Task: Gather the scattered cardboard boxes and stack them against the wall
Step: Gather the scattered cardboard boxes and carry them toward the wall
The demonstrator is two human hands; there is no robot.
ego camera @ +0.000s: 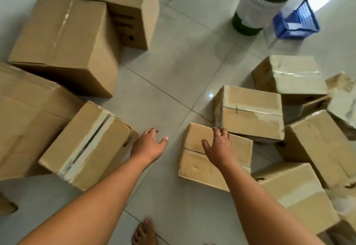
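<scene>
Several brown cardboard boxes lie scattered on a pale tiled floor. A small box (194,164) sits just right of centre; my right hand (219,145) hovers over or rests on its top with fingers spread. My left hand (149,143) reaches out open over bare floor, between that small box and a taped box (84,146) lying at an angle on the left. Another taped box (250,113) leans just behind the small one. Large boxes (63,40) stand at the upper left, and more boxes (289,73) pile up on the right.
A green and white ribbed bin (256,7) lies tipped at the top right, next to a blue plastic basket (296,23). A bare foot (144,232) shows at the bottom edge. Open tiled floor (173,67) runs through the middle between the two groups of boxes.
</scene>
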